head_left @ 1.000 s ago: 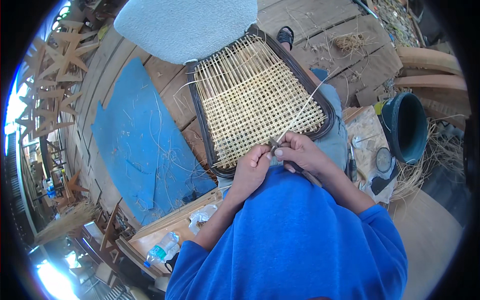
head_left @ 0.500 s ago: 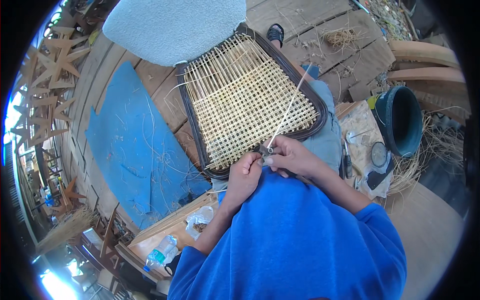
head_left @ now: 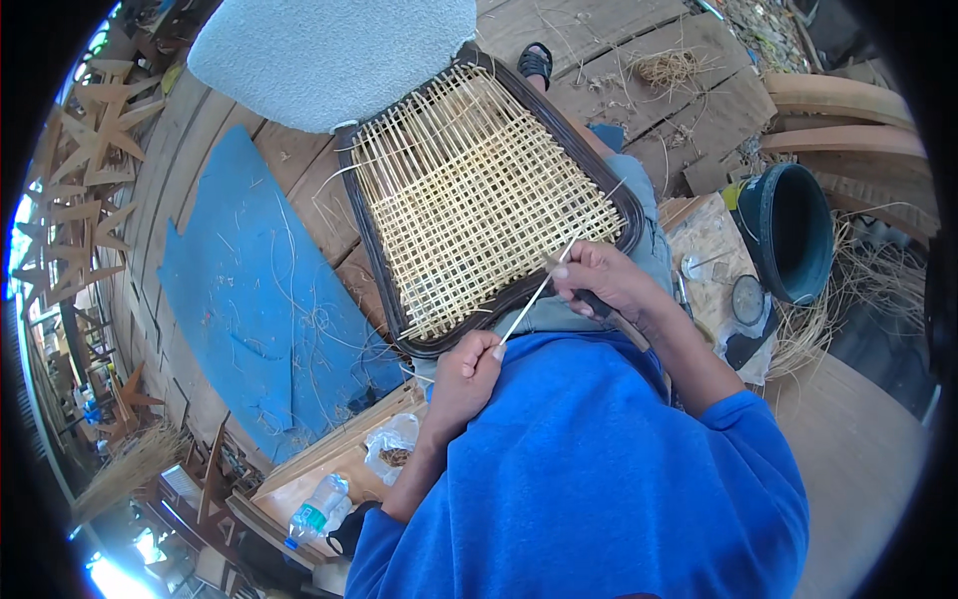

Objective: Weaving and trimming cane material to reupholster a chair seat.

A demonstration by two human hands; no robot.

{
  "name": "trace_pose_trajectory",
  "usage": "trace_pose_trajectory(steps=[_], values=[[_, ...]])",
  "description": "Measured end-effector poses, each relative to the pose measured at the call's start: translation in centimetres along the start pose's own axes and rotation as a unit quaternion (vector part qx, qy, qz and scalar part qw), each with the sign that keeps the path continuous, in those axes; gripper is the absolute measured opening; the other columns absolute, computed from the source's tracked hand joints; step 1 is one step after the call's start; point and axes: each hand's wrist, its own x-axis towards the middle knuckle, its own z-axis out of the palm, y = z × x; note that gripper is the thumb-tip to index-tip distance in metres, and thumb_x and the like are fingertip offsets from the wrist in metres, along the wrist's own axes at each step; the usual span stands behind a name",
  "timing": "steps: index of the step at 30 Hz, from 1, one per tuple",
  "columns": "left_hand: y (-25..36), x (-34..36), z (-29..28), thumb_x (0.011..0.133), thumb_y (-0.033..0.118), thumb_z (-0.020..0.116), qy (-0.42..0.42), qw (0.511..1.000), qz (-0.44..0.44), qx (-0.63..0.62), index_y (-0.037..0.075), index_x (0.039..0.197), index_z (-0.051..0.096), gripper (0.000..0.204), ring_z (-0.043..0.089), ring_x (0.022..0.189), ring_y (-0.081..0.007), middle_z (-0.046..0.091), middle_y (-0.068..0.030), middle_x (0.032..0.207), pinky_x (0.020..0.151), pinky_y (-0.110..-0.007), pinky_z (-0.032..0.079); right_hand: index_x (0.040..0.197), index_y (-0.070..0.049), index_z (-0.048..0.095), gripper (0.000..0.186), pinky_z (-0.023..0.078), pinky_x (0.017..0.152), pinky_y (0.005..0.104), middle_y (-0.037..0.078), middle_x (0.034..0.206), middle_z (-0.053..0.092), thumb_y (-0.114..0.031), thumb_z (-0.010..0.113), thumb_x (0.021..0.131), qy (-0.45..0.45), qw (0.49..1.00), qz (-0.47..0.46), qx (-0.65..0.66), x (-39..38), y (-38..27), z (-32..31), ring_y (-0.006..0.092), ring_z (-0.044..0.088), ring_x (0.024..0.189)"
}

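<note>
My left hand (head_left: 465, 381) is closed on one end of a pale cane strip (head_left: 526, 313), close to the blue shirt. The strip slants up and right to my right hand (head_left: 611, 281), whose fingers are closed round a dark-handled knife (head_left: 596, 303). Its short blade tip lies by the strip; whether it touches cannot be made out. Beyond both hands, a dark wooden chair frame (head_left: 367, 232) rests against my lap. Woven cane (head_left: 479, 205) forms open squares over its nearer part, while strands run mostly one way at the far end.
A light blue textured cushion (head_left: 334, 60) adjoins the frame's far end. On the left lies a blue sheet (head_left: 235, 290) scattered with cane scraps. At the right stand a dark bucket (head_left: 795, 235) and a small board (head_left: 699, 245). A plastic bottle (head_left: 321, 507) lies lower left.
My hands have moved apart: the left down and left, the right up and right. The cane strip, which rose above the right hand, now stretches between them. The knife shows more clearly.
</note>
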Motion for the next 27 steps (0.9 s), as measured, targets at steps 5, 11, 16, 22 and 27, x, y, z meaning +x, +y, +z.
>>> trace_pose_trajectory(steps=[5, 11, 16, 22, 27], values=[[-2.8, -1.9, -1.6, 0.083, 0.012, 0.054, 0.038, 0.999, 0.0, -0.006, 0.001, 0.084, 0.057, 0.011, 0.044, 0.064, -0.0038, 0.052, 0.0023, 0.069, 0.057, -0.019, 0.037, 0.092, -0.007, 0.048, 0.018, 0.033, 0.032, 0.0195, 0.0, 0.058, 0.049, -0.021, 0.054, 0.083, 0.197, 0.977, -0.034, -0.074, -1.0, -2.5, -4.5, 0.006, 0.044, 0.041], [-2.5, -0.8, -1.1, 0.083, 0.01, 0.054, 0.065, 0.997, -0.027, -0.036, 0.001, 0.083, 0.058, 0.01, 0.044, 0.062, -0.0035, 0.052, 0.0031, 0.069, 0.056, -0.019, 0.037, 0.102, -0.004, 0.048, 0.024, 0.034, 0.035, 0.0194, 0.002, 0.06, 0.05, -0.02, 0.051, 0.084, 0.218, 0.966, -0.126, -0.059, -2.5, -1.9, -4.5, 0.0069, 0.044, 0.042], [-2.0, -0.3, -0.9, 0.084, 0.009, 0.052, 0.026, 0.998, -0.02, -0.059, 0.003, 0.082, 0.058, 0.008, 0.042, 0.06, -0.0006, 0.05, 0.0051, 0.067, 0.054, -0.017, 0.036, 0.105, 0.001, 0.047, 0.027, 0.034, 0.04, 0.0197, 0.005, 0.064, 0.052, -0.015, 0.054, 0.084, 0.034, 0.996, -0.038, -0.074, -0.8, 0.5, 0.2, 0.0081, 0.045, 0.046], [-3.2, 1.1, -2.6, 0.085, 0.015, 0.05, -0.001, 0.942, 0.2, 0.268, -0.002, 0.093, 0.056, 0.02, 0.056, 0.081, -0.019, 0.06, -0.0108, 0.084, 0.072, -0.031, 0.043, 0.096, 0.002, 0.05, 0.023, 0.036, 0.043, 0.0197, 0.006, 0.068, 0.053, -0.018, 0.056, 0.086, 0.016, 0.995, -0.1, -0.01, 0.7, 1.2, -0.2, 0.0085, 0.045, 0.048], [2.0, 3.4, 1.0, 0.085, 0.018, 0.051, 0.042, 0.968, 0.174, 0.179, -0.001, 0.105, 0.053, 0.028, 0.054, 0.095, -0.0263, 0.059, -0.0153, 0.093, 0.081, -0.036, 0.042, 0.095, 0.002, 0.05, 0.023, 0.036, 0.043, 0.0187, 0.005, 0.067, 0.053, -0.018, 0.057, 0.085, 0.008, 0.997, -0.078, -0.005, 1.0, 1.9, 1.3, 0.0086, 0.046, 0.048]])
